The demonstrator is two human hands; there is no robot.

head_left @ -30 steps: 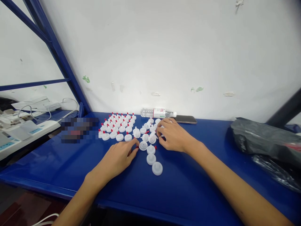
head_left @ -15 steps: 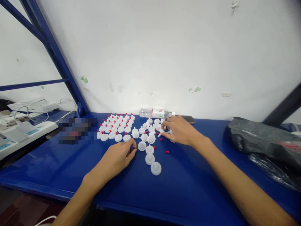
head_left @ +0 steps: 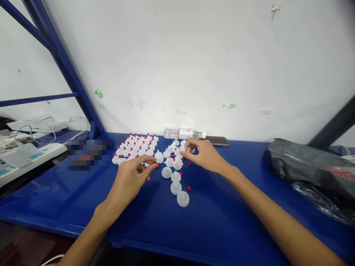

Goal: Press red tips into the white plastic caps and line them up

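My left hand (head_left: 134, 175) is closed, thumb and fingertips pinched around a small red cap (head_left: 158, 166). It is just in front of the rows of white spouted lids with red tips (head_left: 134, 142). My right hand (head_left: 203, 155) curls over the looser group of white lids, thumb and index finger at a white spouted lid (head_left: 181, 149) that they partly hide. Between the hands, a line of white lids (head_left: 175, 188) runs toward the front, the nearest a round lid (head_left: 183, 198). Several loose red caps (head_left: 189, 188) lie among and beside them.
A clear plastic bottle (head_left: 185, 133) lies against the wall, with a dark phone (head_left: 217, 140) beside it. On the right of the blue table (head_left: 222, 221) rests a grey plastic bag (head_left: 305, 166). White power strips (head_left: 52, 147) are at the left, near a blue metal frame (head_left: 66, 70).
My left hand has lifted and pinched, with red now showing at its fingertips. My right hand has moved left over the lids. The nearest loose red cap has shifted toward the front left.
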